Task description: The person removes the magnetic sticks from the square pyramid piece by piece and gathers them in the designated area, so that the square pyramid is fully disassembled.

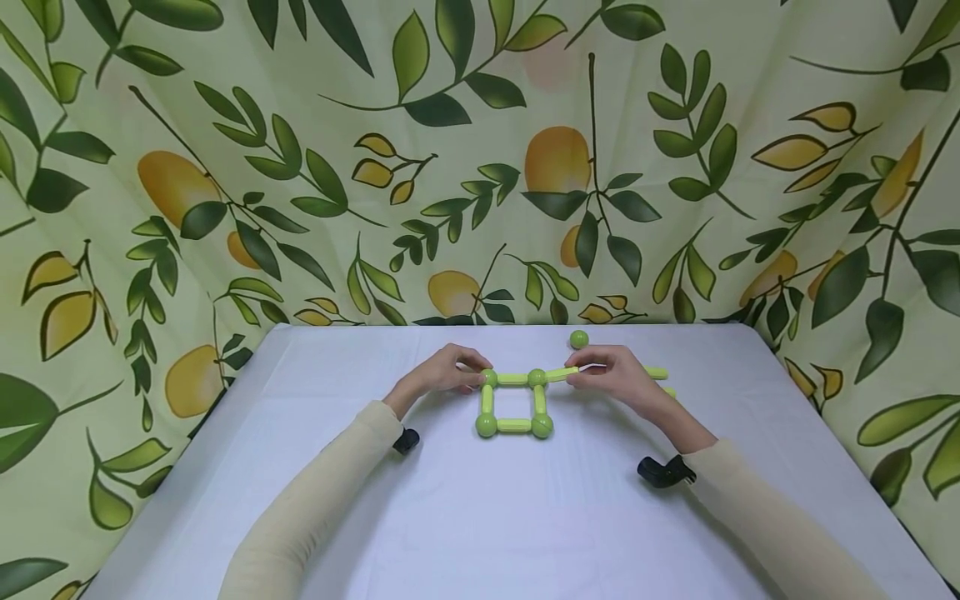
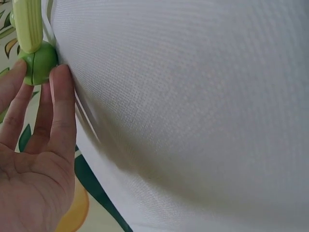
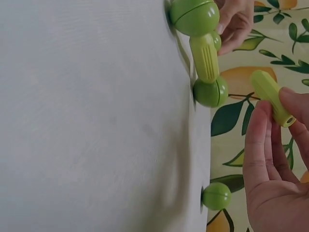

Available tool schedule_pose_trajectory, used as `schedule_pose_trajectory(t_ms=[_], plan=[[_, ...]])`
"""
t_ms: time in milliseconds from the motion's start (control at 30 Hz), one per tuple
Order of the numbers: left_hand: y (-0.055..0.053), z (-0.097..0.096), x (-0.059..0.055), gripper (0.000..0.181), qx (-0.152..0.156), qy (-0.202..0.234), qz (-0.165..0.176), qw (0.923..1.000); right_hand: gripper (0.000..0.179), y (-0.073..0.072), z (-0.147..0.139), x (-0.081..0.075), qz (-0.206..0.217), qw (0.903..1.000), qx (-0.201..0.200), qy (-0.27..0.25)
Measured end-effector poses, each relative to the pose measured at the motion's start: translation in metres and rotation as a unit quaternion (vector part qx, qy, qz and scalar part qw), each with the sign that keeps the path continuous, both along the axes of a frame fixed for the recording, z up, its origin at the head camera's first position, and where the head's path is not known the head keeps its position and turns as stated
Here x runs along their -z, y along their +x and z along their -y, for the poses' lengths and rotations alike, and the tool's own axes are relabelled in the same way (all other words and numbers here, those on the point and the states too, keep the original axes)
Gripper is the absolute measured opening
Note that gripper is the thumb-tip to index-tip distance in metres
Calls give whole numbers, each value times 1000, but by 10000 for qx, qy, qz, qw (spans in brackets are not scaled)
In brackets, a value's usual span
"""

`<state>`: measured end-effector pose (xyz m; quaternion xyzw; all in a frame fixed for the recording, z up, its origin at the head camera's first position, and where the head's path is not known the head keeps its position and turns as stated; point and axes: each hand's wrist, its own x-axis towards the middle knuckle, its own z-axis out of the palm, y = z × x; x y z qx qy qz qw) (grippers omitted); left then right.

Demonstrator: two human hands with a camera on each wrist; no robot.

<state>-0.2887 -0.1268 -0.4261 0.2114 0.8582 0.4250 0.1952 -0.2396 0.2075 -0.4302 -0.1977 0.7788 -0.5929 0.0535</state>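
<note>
Four-sided and flat on the table, a frame of green balls and yellow-green rods lies between the hands. My left hand (image 1: 450, 369) pinches its back left ball (image 2: 41, 65) between thumb and fingers. A loose yellow-green rod (image 3: 271, 96) is pinched by my right hand (image 1: 611, 377), with a hole showing in its near end. Its far end points toward the back right ball (image 3: 211, 92); the right wrist view shows a gap between them. At the front of the frame are a left ball (image 1: 487, 425) and a right ball (image 1: 542, 426).
A single green ball (image 1: 578, 339) sits near the table's back edge. Behind the right hand lie two more rods, one rod (image 1: 657, 373) partly hidden and another rod (image 1: 670, 392) mostly hidden. A leaf-patterned curtain (image 1: 480, 167) surrounds the white table (image 1: 480, 517).
</note>
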Motion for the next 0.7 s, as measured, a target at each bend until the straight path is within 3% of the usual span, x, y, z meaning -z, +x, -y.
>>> schedule_pose_trajectory(t_ms=[200, 700], plan=[[0, -1, 0, 24, -73, -111, 3, 9999, 27, 5, -16, 1, 140, 9997, 222, 26], [0, 0, -3, 25, 11, -133, -72, 9999, 36, 25, -58, 0, 390, 9914, 946, 811]])
